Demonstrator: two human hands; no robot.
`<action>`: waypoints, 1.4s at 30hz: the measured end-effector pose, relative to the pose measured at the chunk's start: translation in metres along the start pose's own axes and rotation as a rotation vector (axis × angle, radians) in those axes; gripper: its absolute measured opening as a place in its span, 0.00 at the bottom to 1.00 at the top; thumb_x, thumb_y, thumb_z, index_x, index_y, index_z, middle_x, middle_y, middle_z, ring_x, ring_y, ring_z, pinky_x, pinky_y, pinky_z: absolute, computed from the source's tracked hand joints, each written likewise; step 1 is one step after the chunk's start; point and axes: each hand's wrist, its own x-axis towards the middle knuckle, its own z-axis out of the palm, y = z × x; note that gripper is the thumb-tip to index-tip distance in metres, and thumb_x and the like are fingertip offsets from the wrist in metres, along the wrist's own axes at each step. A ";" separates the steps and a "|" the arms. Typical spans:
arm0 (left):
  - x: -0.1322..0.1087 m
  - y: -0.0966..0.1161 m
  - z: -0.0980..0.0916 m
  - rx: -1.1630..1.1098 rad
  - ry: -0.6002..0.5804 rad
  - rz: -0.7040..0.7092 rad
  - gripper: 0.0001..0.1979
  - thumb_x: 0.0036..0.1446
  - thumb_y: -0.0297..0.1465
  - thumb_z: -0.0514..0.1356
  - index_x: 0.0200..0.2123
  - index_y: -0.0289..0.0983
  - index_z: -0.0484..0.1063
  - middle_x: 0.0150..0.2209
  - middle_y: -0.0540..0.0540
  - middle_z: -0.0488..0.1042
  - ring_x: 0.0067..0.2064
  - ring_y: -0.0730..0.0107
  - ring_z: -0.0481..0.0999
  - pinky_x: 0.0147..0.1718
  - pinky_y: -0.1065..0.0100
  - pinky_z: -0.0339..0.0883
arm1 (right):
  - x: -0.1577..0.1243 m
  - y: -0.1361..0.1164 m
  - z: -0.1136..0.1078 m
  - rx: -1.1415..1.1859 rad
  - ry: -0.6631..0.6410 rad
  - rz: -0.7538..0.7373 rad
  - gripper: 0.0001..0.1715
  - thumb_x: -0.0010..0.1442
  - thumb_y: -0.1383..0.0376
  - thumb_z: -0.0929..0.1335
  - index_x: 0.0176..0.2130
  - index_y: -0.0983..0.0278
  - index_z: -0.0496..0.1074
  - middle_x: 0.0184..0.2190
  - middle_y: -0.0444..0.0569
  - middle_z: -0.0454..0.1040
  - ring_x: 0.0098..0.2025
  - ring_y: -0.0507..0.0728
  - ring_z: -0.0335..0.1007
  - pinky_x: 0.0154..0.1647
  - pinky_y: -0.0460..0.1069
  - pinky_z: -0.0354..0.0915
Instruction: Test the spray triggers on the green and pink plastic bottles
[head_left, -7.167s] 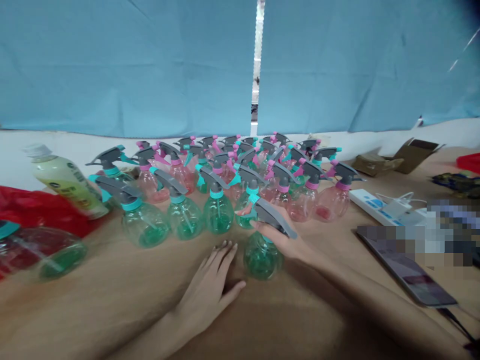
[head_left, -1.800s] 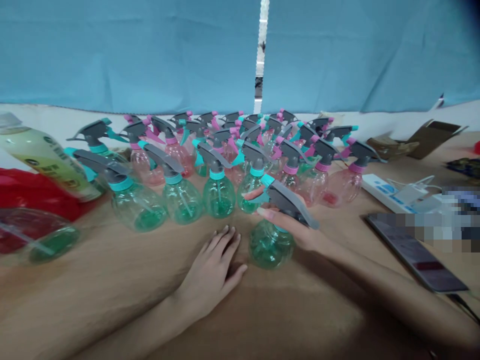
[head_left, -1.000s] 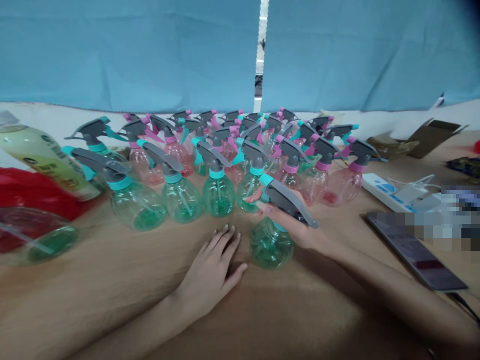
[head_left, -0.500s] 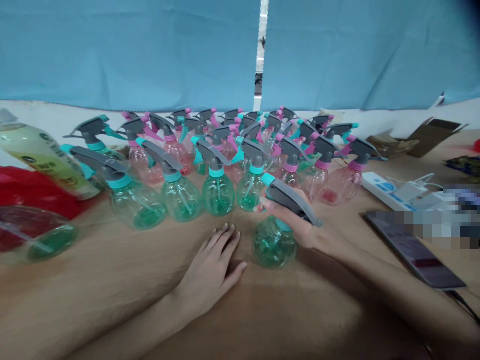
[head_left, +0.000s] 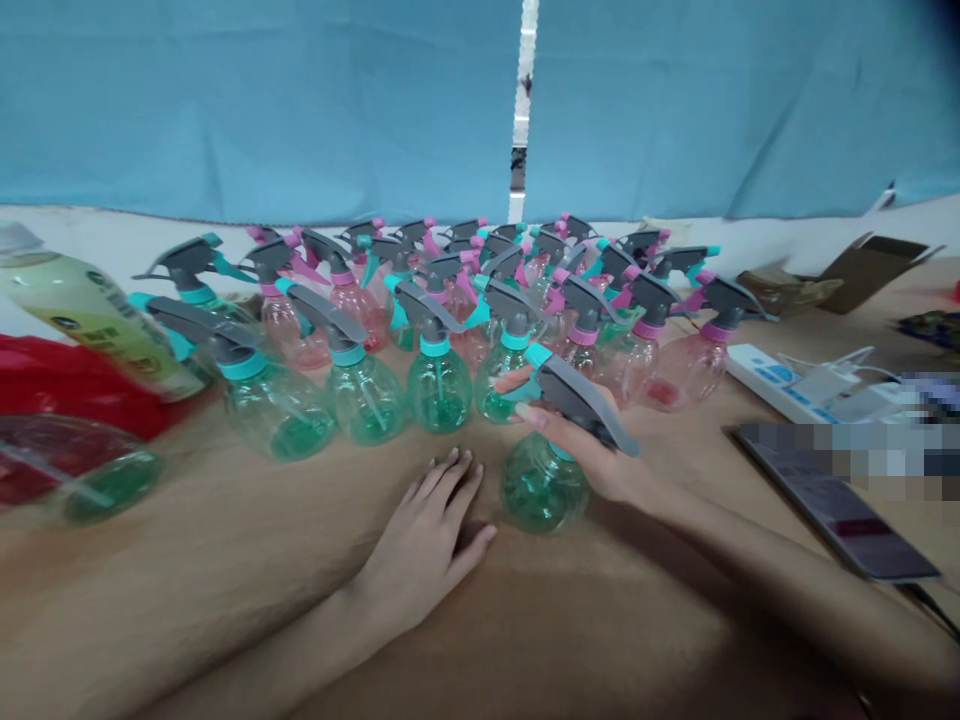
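Note:
My right hand [head_left: 607, 462] is around the neck of a spray bottle [head_left: 541, 490] with a clear green body, a turquoise collar and a grey trigger head. The thumb lies across the front of the neck and other fingers reach past it behind, straightened. The bottle stands roughly upright; whether its base touches the table cannot be made out. To its left, my left hand [head_left: 426, 535] lies palm down on the table [head_left: 247, 580], fingers apart and holding nothing. Just beyond both hands is a front row of green spray bottles [head_left: 439, 390].
Behind stand several more spray bottles, some pink [head_left: 686, 370]. At left are a large labelled bottle [head_left: 105, 320], a red bag [head_left: 45, 370] and a tilted green bottle [head_left: 112, 480]. A phone [head_left: 832, 505], power strip [head_left: 780, 380] and open cardboard box [head_left: 877, 275] lie right.
My right hand and the spray bottle have shifted slightly left. The right fingers have straightened and spread more around the neck. My left hand stays flat on the table.

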 end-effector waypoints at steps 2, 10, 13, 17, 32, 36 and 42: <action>0.000 0.000 0.000 -0.005 0.003 -0.001 0.28 0.66 0.42 0.50 0.61 0.29 0.59 0.62 0.35 0.62 0.63 0.53 0.60 0.59 0.52 0.57 | -0.001 0.002 0.001 0.004 0.009 0.014 0.14 0.61 0.57 0.67 0.46 0.57 0.72 0.36 0.45 0.76 0.34 0.56 0.70 0.42 0.54 0.67; 0.000 0.000 0.001 -0.013 0.007 -0.003 0.27 0.66 0.43 0.49 0.61 0.31 0.59 0.63 0.35 0.61 0.64 0.53 0.58 0.60 0.51 0.56 | 0.000 0.010 0.004 0.077 0.029 0.006 0.15 0.60 0.57 0.68 0.46 0.57 0.73 0.33 0.45 0.75 0.32 0.55 0.69 0.38 0.54 0.69; 0.000 -0.001 0.001 -0.010 -0.006 -0.001 0.27 0.66 0.42 0.50 0.61 0.30 0.59 0.63 0.35 0.61 0.64 0.53 0.59 0.60 0.51 0.56 | 0.000 0.010 0.004 0.079 0.033 -0.010 0.16 0.60 0.57 0.68 0.48 0.57 0.73 0.32 0.45 0.75 0.33 0.55 0.70 0.43 0.55 0.68; 0.000 -0.001 0.001 -0.008 -0.003 0.004 0.28 0.66 0.42 0.50 0.61 0.30 0.58 0.63 0.34 0.61 0.64 0.53 0.59 0.60 0.51 0.56 | 0.000 0.011 0.004 0.065 0.035 -0.001 0.16 0.60 0.57 0.68 0.47 0.57 0.73 0.26 0.43 0.73 0.28 0.55 0.69 0.43 0.56 0.69; 0.001 0.001 -0.002 -0.020 -0.019 -0.008 0.28 0.66 0.42 0.50 0.61 0.29 0.58 0.62 0.34 0.61 0.63 0.53 0.60 0.59 0.51 0.57 | -0.001 0.012 0.005 0.071 0.037 0.009 0.14 0.60 0.58 0.68 0.46 0.58 0.73 0.27 0.44 0.74 0.29 0.55 0.69 0.37 0.54 0.69; 0.001 0.001 -0.002 -0.015 -0.022 -0.008 0.28 0.66 0.41 0.50 0.61 0.29 0.58 0.62 0.34 0.62 0.63 0.52 0.60 0.59 0.51 0.57 | -0.001 0.012 0.006 0.048 0.053 0.012 0.12 0.60 0.58 0.68 0.44 0.58 0.73 0.24 0.43 0.72 0.28 0.55 0.69 0.34 0.53 0.68; 0.001 0.001 -0.002 -0.026 -0.016 -0.009 0.27 0.66 0.42 0.49 0.62 0.30 0.58 0.62 0.34 0.61 0.63 0.52 0.60 0.59 0.50 0.56 | 0.000 0.015 0.005 0.020 0.073 -0.016 0.10 0.59 0.57 0.69 0.41 0.59 0.73 0.23 0.41 0.70 0.26 0.54 0.67 0.33 0.52 0.66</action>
